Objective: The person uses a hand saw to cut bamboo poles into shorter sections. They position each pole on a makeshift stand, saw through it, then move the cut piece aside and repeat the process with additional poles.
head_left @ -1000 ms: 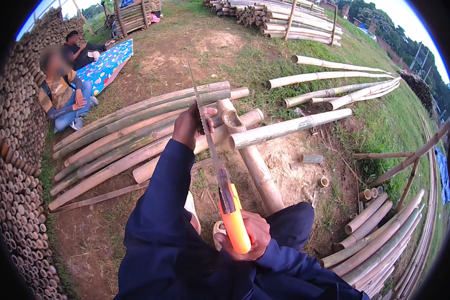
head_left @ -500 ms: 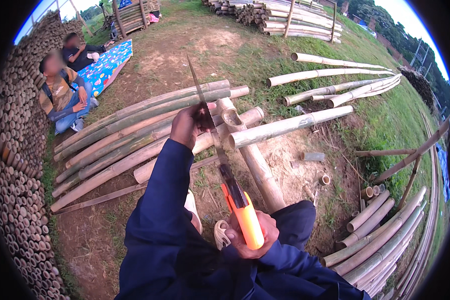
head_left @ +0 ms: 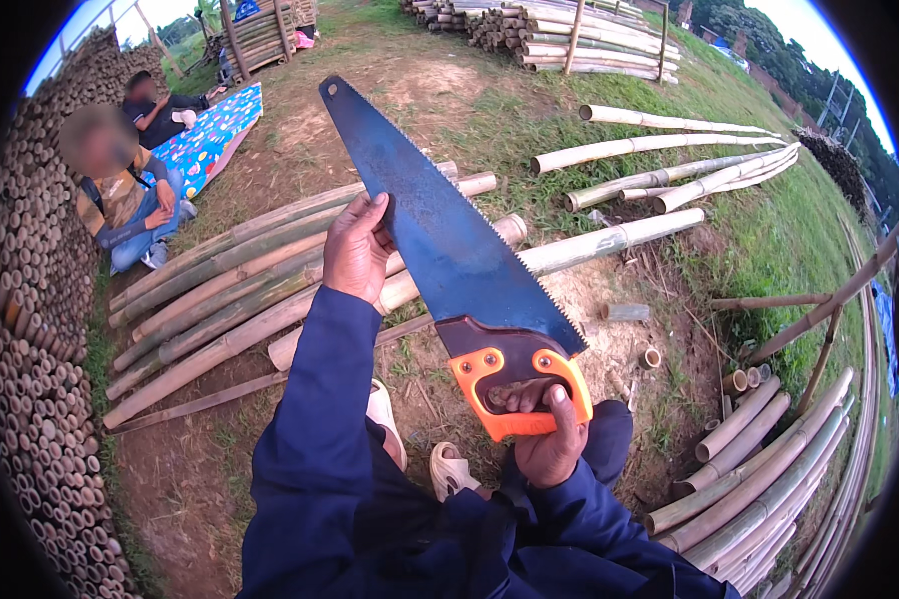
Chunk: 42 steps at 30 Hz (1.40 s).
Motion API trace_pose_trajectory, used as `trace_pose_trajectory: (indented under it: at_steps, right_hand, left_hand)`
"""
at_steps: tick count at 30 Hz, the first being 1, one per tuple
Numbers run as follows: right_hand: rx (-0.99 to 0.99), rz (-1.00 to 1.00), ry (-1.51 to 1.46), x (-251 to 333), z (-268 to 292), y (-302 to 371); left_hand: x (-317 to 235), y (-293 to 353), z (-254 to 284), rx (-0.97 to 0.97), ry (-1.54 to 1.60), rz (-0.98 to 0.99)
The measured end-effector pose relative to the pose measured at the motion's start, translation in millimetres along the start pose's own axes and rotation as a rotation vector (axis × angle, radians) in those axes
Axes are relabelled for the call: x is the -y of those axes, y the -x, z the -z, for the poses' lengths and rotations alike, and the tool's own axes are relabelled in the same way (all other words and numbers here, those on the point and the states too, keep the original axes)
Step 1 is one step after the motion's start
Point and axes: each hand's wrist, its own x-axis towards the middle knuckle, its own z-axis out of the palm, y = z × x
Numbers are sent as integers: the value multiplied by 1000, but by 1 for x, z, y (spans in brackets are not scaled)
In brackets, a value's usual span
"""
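A hand saw with a dark blade and an orange-and-black handle is held up in front of me, its flat side facing me. My left hand pinches the smooth back edge of the blade around its middle, thumb on the near face. Fingers of my right hand pass through the handle's opening, and the thumb rests on the orange grip. The toothed edge is turned away to the right. Below the saw lies a cut bamboo pole, its near end hidden behind the blade.
Several bamboo poles lie to the left, and more poles are at the far right. Short bamboo pieces sit at the lower right. Stacked bamboo lines the left side, where two people sit near a patterned blue mat.
The saw has turned from edge-on to broadside, so its blade face and handle opening now show. My left hand has shifted slightly left and down; my right hand has moved right and up.
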Motion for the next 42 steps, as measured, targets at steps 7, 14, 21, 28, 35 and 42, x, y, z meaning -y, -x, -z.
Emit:
trace_pose_trajectory:
  at_steps: [7,14,21,28,35,42]
  right_hand:
    - [-50,-186,6,-27,27,-9]
    - [-107,-478,-31,-56,46,-17]
    - [-201,-318,250,-77,57,-10]
    - [315,594,1131,-61,32,3]
    - [591,463,1422,-71,26,-4]
    - [631,437,1445,-66,34,-5]
  left_hand:
    - [-9,8,-18,12,-74,-97]
    - [-9,15,-27,-10,-236,-153]
    - [-4,16,-31,-49,-323,-216]
    - [-10,20,-25,-35,-398,-230]
    - [-10,20,-31,-54,-376,-183]
    - [12,17,-18,-43,-526,-53]
